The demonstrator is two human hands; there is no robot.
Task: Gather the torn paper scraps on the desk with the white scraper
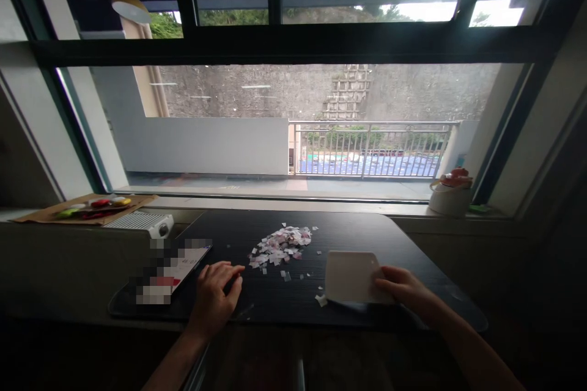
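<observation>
A heap of small torn paper scraps [282, 245], white with some pinkish pieces, lies in the middle of the dark table. My right hand [401, 286] grips the right edge of a white square plate [352, 277] with rounded corners, thumb on the side facing me. The plate is just right of the heap, with a few loose scraps [321, 300] at its lower left corner. To the left of the heap, my left hand [217, 291] rests low over the table, fingers reaching forward and thumb apart, holding nothing. Its fingertips come close to the scraps without visibly touching them.
A flat screen-like device [183, 266], partly pixelated, lies left of my left hand. The dark table [367, 232] has rounded corners and meets the window sill. On the sill stand a pale jug [450, 194] at right and a brown board [39, 211] with colourful items at left.
</observation>
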